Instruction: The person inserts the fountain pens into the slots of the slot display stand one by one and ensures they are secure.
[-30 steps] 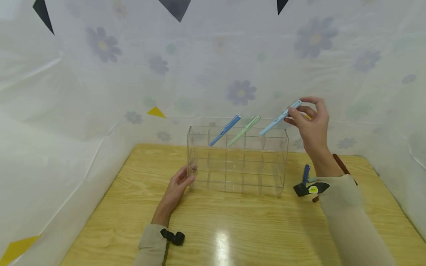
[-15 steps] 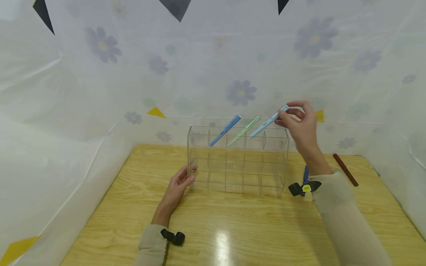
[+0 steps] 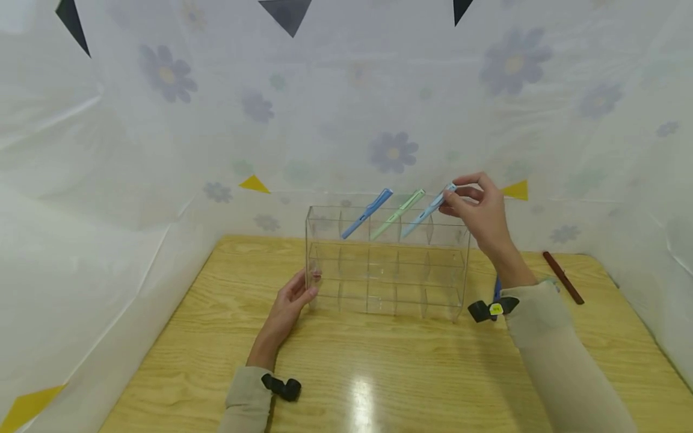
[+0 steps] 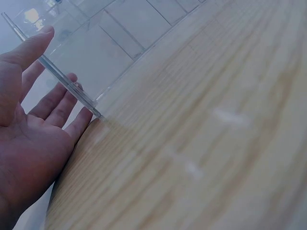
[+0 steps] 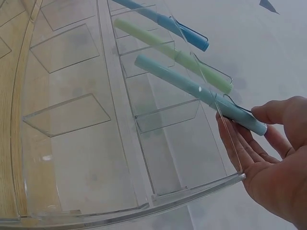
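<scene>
A clear acrylic organizer (image 3: pixel 382 270) with rows of compartments stands on the table. My right hand (image 3: pixel 479 207) pinches the upper end of a light blue pen (image 5: pixel 177 84), which slants down into the top row. To its left a pale green pen (image 3: pixel 399 213) and a darker blue pen (image 3: pixel 368 213) lean at the same slant in the top row, caps sticking out above. My left hand (image 3: pixel 289 304) holds the organizer's lower left edge; in the left wrist view the thumb lies on one side of that edge and the fingers reach along the other.
On the wooden table (image 3: pixel 346 361), a brown pen (image 3: pixel 563 278) lies to the right. A dark blue pen (image 3: pixel 497 288) lies partly hidden behind my right wrist. A flowered white curtain (image 3: pixel 325 120) hangs behind the table.
My right hand has moved left and down with the light blue pen, whose lower end is now in the top row beside the green pen. The left hand stays put.
</scene>
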{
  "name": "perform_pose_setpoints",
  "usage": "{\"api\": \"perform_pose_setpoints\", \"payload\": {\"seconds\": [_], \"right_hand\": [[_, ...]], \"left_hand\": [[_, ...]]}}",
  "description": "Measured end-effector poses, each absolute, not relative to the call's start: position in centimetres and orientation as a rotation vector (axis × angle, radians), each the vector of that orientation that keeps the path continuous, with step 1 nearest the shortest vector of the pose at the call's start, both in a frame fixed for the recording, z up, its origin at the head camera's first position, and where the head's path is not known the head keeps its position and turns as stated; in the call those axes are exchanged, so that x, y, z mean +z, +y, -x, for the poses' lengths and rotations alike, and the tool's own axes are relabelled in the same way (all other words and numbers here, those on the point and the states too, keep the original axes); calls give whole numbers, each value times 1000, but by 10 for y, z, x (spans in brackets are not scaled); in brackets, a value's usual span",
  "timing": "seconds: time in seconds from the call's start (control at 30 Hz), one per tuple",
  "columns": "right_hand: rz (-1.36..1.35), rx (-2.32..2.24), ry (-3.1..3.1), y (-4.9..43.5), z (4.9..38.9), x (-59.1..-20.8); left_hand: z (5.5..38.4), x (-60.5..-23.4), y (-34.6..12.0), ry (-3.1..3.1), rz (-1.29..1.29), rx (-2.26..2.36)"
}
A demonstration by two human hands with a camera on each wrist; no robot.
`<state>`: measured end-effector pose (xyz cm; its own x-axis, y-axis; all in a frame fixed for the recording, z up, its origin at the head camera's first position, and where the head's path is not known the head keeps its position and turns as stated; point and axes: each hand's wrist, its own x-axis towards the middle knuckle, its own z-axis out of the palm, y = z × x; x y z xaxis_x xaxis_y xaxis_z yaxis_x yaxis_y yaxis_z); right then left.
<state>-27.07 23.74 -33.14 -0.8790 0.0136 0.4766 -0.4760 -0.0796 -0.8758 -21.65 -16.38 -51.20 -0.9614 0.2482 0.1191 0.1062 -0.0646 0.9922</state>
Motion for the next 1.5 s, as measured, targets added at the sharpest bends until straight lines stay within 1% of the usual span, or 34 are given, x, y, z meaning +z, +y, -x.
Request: {"api": "perform_pose_setpoints", "payload": {"seconds": [0.13,0.53,1.1,1.5], "right_hand": [[-512,1977,-1933,238,271,-334],[-436,1762,-2054,244,268,-332],[-418,1776,-2071,249,268,-334],[-475,1878,-1879,262,250,-335]], "left_hand": [[217,-513,-164,2082,-396,2181],[219,-516,-165,2080,-416,2176],[221,-515,-165,2084,-431,2179],[222,-515,-167,2076,-433,2197]]}}
